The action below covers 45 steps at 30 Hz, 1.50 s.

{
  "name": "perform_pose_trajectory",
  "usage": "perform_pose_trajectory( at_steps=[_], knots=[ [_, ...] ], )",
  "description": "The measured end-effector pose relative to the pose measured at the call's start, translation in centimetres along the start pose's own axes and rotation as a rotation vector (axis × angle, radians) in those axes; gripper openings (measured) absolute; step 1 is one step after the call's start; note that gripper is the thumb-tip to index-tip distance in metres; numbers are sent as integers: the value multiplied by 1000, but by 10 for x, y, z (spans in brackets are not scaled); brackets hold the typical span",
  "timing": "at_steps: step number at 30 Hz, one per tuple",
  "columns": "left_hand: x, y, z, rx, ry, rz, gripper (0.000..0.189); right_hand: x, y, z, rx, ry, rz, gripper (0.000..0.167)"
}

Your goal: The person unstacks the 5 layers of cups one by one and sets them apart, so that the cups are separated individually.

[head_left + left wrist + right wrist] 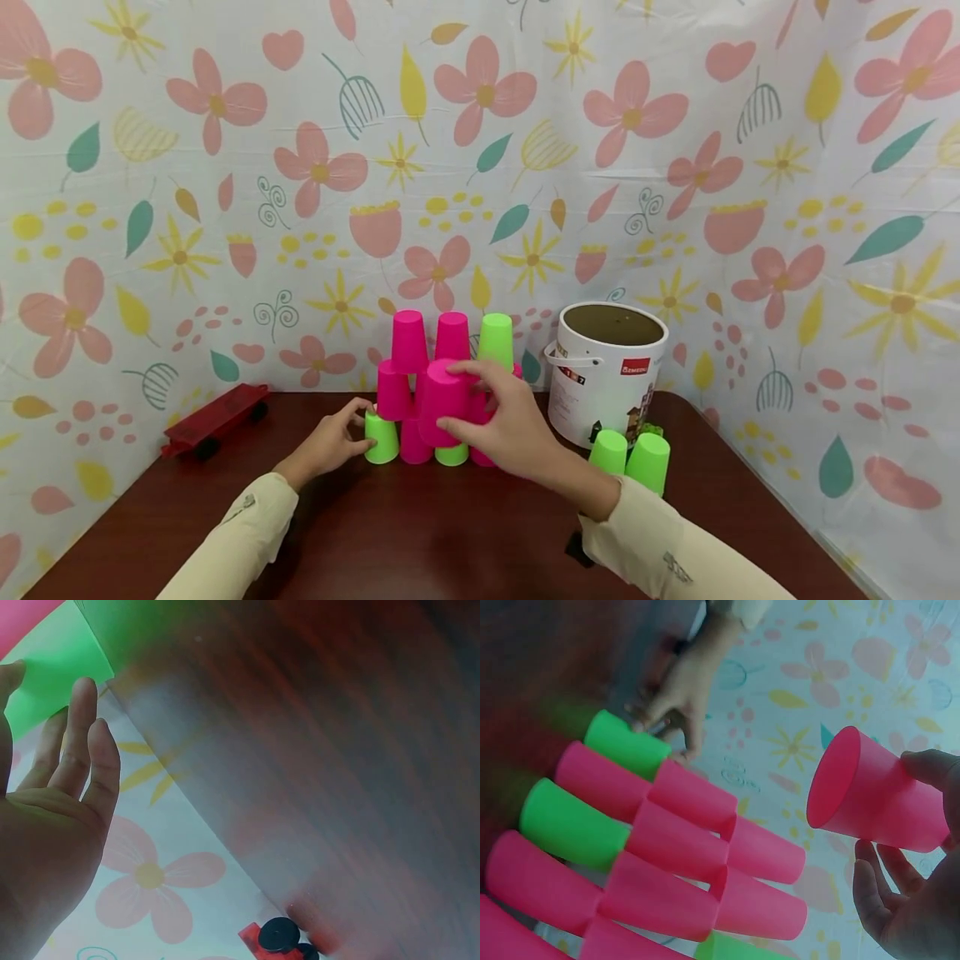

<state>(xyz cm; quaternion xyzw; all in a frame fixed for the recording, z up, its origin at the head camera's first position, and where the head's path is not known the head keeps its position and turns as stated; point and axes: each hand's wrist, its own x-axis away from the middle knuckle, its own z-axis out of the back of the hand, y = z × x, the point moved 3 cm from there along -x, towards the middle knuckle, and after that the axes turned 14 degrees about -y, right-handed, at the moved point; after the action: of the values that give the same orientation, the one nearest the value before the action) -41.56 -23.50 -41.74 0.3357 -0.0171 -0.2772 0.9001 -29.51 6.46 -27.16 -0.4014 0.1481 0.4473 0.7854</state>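
My right hand (517, 421) holds a pink cup (441, 408) upside down, gripped between thumb and fingers, in front of a stack of cups. In the right wrist view this held cup (885, 796) is apart from the stack, its mouth facing the stack. At the stack's lower left, my left hand (330, 442) has thumb and fingers around a green cup (382, 439). Pink cups fill the middle row, such as the left one (393, 392). On top stand two pink cups (409, 342) and a green cup (496, 337). The held cup hides part of the stack.
Right of the stack stands a white bucket (577, 400) with a handle. Two green cups (648, 462) stand upside down in front of it. A red skateboard-like toy (217, 419) lies at the table's left edge. A flowered sheet (480, 167) hangs behind.
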Motion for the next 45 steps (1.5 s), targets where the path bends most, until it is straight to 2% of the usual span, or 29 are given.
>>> perform_pose_trajectory(
  at_steps=[6,14,20,24,30,33,39,45],
  knots=[
    [0,4,3,-17,14,22,45,35,-4,1,-31,-16,-44,55],
    [-1,0,-2,-12,6,24,46,69,4,6,-81,-30,-85,49],
    [-1,4,0,-7,6,19,45,95,12,16,-52,-66,-106,47],
    [-2,5,0,-9,0,17,45,114,23,26,-32,-108,-129,48],
    [-5,5,-2,1,-1,12,46,143,44,46,-63,-188,-241,48],
    [-5,6,-2,2,5,8,47,159,53,57,-68,-198,-280,47],
    [-6,7,-3,0,-4,2,46,188,65,76,-31,-190,-298,48],
    [-1,7,0,-4,14,18,46,202,75,93,-25,-211,-298,49]
  ],
)
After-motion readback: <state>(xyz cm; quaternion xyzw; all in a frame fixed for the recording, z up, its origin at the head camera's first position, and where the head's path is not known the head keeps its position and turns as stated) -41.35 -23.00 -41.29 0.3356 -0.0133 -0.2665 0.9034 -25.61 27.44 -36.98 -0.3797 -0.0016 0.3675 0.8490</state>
